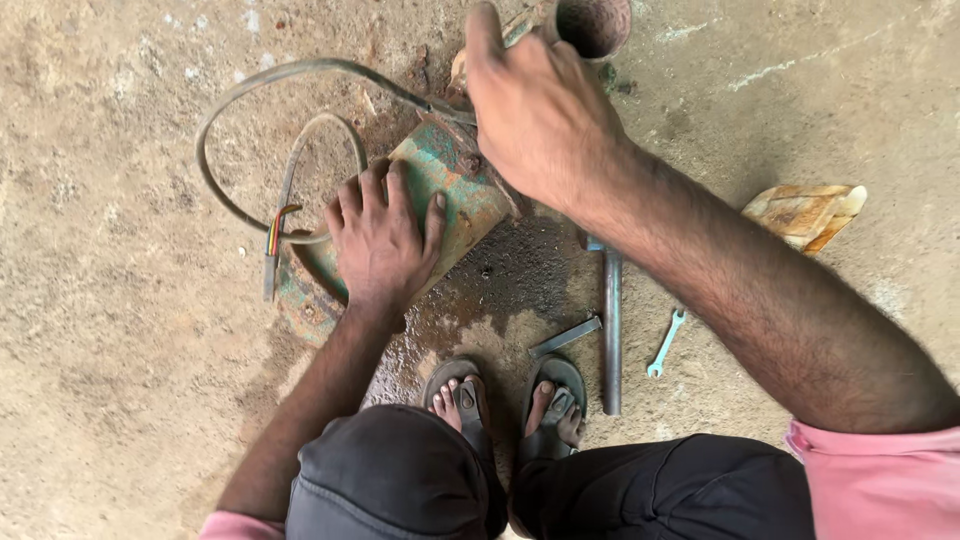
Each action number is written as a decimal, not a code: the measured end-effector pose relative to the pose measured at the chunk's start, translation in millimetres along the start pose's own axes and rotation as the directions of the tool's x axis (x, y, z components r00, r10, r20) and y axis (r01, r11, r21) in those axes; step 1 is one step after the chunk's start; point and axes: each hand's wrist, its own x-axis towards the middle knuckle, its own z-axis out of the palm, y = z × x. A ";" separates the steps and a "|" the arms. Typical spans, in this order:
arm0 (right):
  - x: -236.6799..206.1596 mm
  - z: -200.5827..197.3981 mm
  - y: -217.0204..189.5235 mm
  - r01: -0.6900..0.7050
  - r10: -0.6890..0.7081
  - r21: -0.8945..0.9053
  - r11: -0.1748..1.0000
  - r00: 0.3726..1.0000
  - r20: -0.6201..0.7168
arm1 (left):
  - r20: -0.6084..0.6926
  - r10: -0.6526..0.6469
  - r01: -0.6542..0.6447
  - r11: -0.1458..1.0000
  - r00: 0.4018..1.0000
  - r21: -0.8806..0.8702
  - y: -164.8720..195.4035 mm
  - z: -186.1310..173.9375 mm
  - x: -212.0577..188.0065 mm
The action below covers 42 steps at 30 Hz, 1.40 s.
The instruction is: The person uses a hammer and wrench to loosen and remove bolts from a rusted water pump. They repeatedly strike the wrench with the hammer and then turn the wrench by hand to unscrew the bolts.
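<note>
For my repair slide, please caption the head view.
Left hand steadies a rusty green motor on the floor; right hand works at its top.

Bare concrete floor (120, 400), dusty tan, with a dark wet or oily stain at centre frame. Lying on it: a rusty green motor housing (440, 200) on its side, centre-left; a grey cable (250, 95) looping at upper left, coloured wires showing at its end; a steel pipe (611, 330) right of centre, a flat metal bar (565, 337) just beside it; a small blue spanner (665, 343) further right; a broken stone chunk (805, 213) at right edge.
</note>
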 end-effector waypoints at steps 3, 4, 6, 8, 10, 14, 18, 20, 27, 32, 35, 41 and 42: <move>-1.5 1.8 1.8 -0.016 0.016 0.044 0.999 1.000 -0.009 | 0.039 -0.020 0.021 0.999 0.999 -0.027 -0.4 1.6 0.0; -3.1 1.6 1.6 -0.049 0.047 0.048 0.998 0.998 0.033 | 0.023 -0.005 0.005 1.000 1.000 -0.001 -0.2 1.9 -0.2; -5.1 -0.2 0.7 -0.105 0.100 0.044 0.993 0.989 0.108 | -0.026 0.024 -0.023 0.999 0.999 0.048 0.0 1.7 0.2; -6.5 -3.4 -1.1 -0.093 0.090 0.135 0.986 0.995 0.030 | -0.017 -0.006 0.006 1.000 1.000 -0.012 -0.1 0.8 0.1; -7.7 -7.6 -2.7 -0.064 0.068 0.182 0.981 0.998 -0.017 | -0.012 -0.020 0.020 0.999 1.000 -0.034 -0.8 -0.6 0.1; -14.4 -14.8 -2.1 -0.048 0.055 0.204 0.978 0.998 -0.030 | -0.003 -0.016 0.016 1.000 1.000 -0.024 -2.1 -2.6 0.4; -31.6 -16.8 0.3 -0.118 0.109 0.264 0.957 0.993 0.046 | -0.002 -0.010 0.010 1.000 1.000 -0.008 -3.1 -1.1 1.1; -45.2 -19.1 4.0 -0.042 0.063 0.264 0.964 0.996 -0.069 | 0.044 -0.028 0.028 1.000 0.999 -0.009 -4.3 1.1 1.7; -117.6 -22.1 17.2 -0.057 0.104 0.369 0.928 0.989 -0.109 | 0.058 -0.027 0.026 1.000 0.998 0.004 -9.5 10.9 0.9; -145.3 -15.4 23.1 -0.002 0.035 0.164 0.986 0.979 -0.201 | 0.067 -0.017 0.014 0.999 0.998 0.043 -8.0 14.7 0.9; -144.3 -20.0 17.8 0.061 -0.056 0.023 0.998 0.982 -0.181 | 0.070 -0.014 0.007 0.994 0.997 0.105 -6.0 14.1 -0.4; -133.7 -27.8 9.3 0.116 -0.150 -0.128 0.985 0.942 -0.300 | -0.042 0.015 -0.013 0.999 0.999 0.045 -2.9 11.1 -3.7; -132.4 -26.1 11.0 0.089 -0.121 -0.114 0.990 0.939 -0.322 | -0.053 0.030 -0.027 0.998 0.998 0.060 -2.8 10.7 -3.8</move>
